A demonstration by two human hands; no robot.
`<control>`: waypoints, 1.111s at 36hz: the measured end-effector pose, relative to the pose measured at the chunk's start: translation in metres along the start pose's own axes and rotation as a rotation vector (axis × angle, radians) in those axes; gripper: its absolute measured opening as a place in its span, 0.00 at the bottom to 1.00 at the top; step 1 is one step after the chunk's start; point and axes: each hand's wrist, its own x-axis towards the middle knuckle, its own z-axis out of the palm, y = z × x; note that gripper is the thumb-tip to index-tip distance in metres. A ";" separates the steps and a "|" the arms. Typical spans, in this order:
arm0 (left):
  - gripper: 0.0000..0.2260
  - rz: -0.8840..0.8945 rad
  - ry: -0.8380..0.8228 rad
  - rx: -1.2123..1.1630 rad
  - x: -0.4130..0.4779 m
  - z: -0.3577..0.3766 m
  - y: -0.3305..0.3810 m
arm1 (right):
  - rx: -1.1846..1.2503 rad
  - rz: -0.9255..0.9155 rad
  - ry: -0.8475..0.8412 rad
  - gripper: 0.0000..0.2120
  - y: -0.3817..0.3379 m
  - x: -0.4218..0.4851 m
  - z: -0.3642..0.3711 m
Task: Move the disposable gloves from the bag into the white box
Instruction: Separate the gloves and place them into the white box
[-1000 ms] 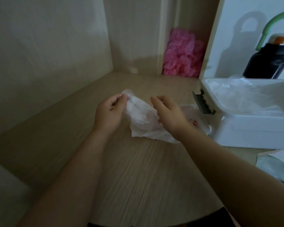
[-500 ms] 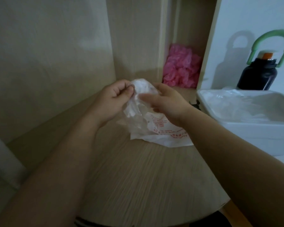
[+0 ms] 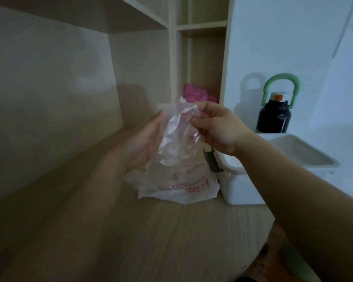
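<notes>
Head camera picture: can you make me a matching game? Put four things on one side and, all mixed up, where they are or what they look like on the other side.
Things:
1. disposable glove
2. bag
3. white box
4. bottle

Clues:
A. black, with a green handle
B. pinched by the right hand, above the bag
C. lying on the desk, with red print on it
D. open on top, standing to the right of the bag

Pairs: 1-B, 2-C, 3-D, 4-A
</notes>
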 end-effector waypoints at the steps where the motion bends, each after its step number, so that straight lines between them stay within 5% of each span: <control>1: 0.20 -0.023 -0.044 -0.018 0.001 0.009 -0.002 | -0.002 -0.002 -0.009 0.12 -0.002 -0.001 -0.003; 5: 0.16 0.009 -0.147 -0.059 0.009 0.027 -0.006 | 0.001 -0.014 0.032 0.13 -0.013 -0.006 -0.020; 11: 0.06 0.095 -0.038 -0.038 0.030 0.034 0.009 | -0.002 0.055 0.177 0.16 -0.024 -0.010 -0.047; 15: 0.12 0.085 0.015 -0.042 0.045 0.035 0.018 | -0.045 0.089 0.187 0.14 -0.030 -0.017 -0.062; 20: 0.07 0.120 -0.069 0.165 0.069 0.051 0.015 | -0.157 0.136 0.127 0.18 -0.039 -0.019 -0.085; 23: 0.14 0.108 -0.106 0.298 0.081 0.064 0.019 | -0.390 0.148 0.196 0.25 -0.046 -0.020 -0.097; 28: 0.08 0.205 0.255 0.775 0.120 0.078 0.012 | -0.479 0.250 0.409 0.16 -0.041 -0.022 -0.133; 31: 0.17 0.311 0.406 1.085 0.125 0.085 0.004 | -0.828 0.371 0.521 0.14 -0.033 -0.023 -0.163; 35: 0.15 0.453 -0.004 1.028 0.118 0.107 -0.009 | -1.307 0.520 0.441 0.12 -0.017 -0.030 -0.190; 37: 0.14 0.263 -0.210 1.050 0.119 0.116 -0.016 | -1.431 0.512 0.431 0.18 -0.008 -0.031 -0.198; 40: 0.17 -0.018 -0.410 1.396 0.124 0.125 -0.025 | -1.416 0.467 0.467 0.24 -0.001 -0.031 -0.201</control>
